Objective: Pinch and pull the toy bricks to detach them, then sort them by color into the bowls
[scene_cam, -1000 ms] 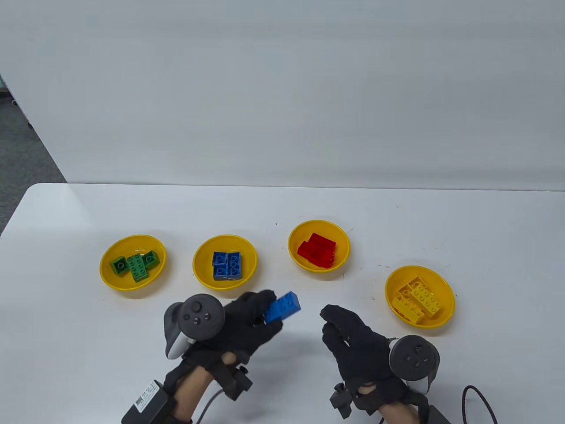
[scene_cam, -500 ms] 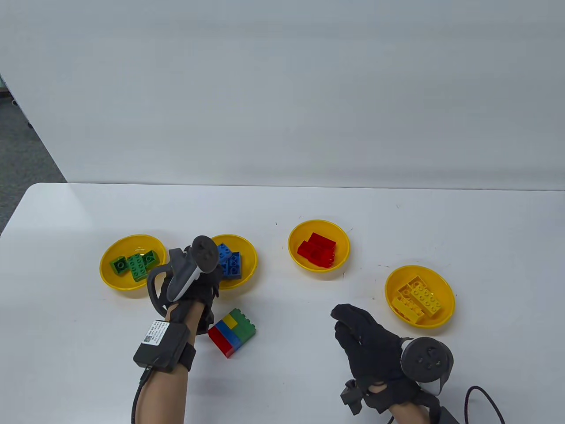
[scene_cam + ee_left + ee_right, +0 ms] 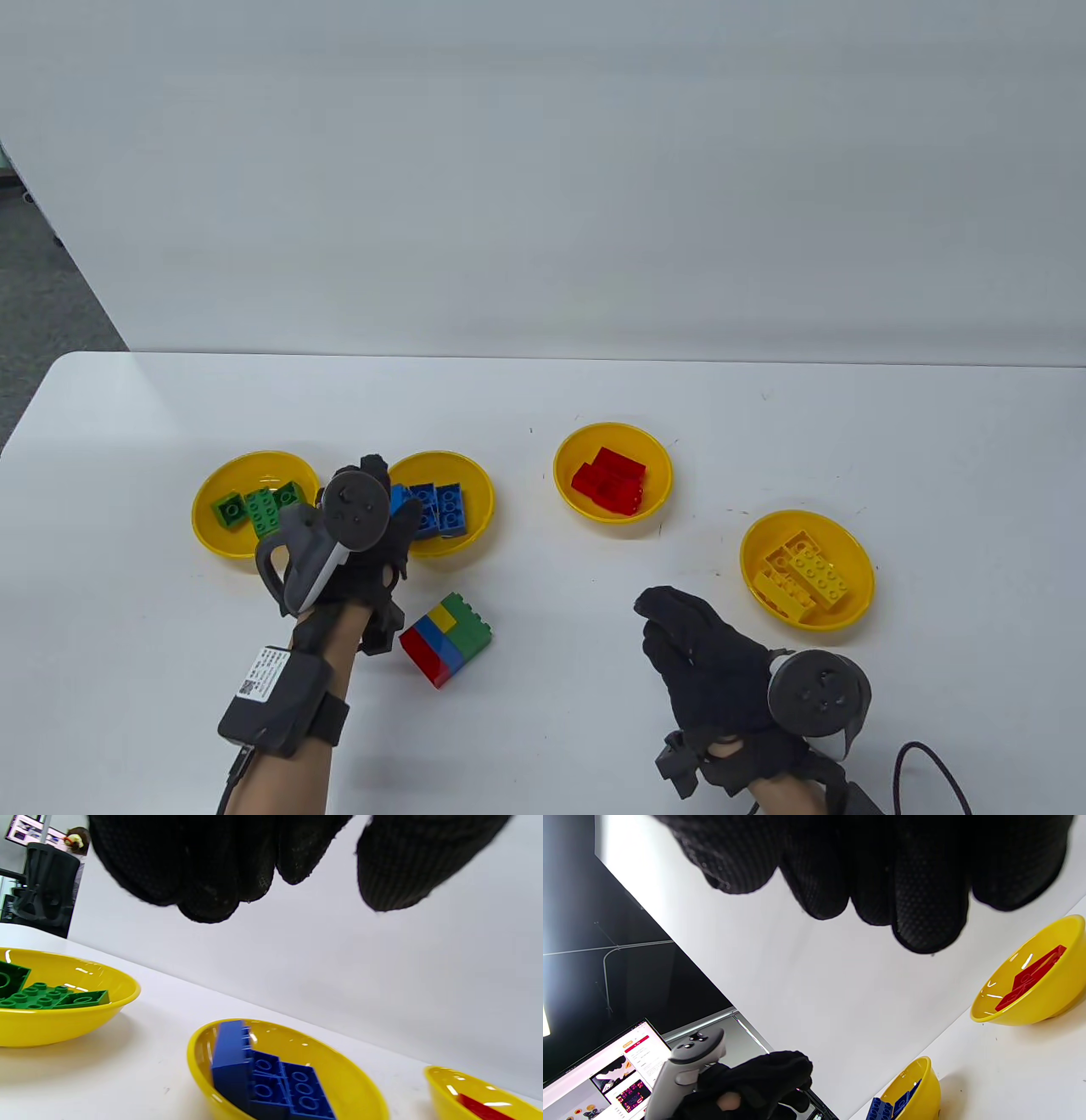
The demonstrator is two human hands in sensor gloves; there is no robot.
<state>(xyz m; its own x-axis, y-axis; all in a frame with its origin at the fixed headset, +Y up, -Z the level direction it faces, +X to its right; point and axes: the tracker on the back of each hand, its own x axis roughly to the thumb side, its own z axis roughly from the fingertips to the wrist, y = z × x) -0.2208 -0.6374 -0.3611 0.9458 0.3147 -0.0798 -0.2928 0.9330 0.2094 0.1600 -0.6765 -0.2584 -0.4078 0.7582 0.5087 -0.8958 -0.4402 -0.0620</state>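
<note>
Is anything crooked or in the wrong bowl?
Colors all match. One blue brick stands tilted on edge against the blue bowl's wall instead of lying flat. A mixed-color brick block sits unsorted on the table.

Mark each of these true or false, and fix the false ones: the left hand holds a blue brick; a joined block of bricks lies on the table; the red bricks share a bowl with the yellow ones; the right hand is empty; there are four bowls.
1. The left hand holds a blue brick. False: its fingers hang empty above the bowl of blue bricks.
2. A joined block of bricks lies on the table. True.
3. The red bricks share a bowl with the yellow bricks. False: each colour has its own bowl.
4. The right hand is empty. True.
5. There are four bowls. True.
</note>
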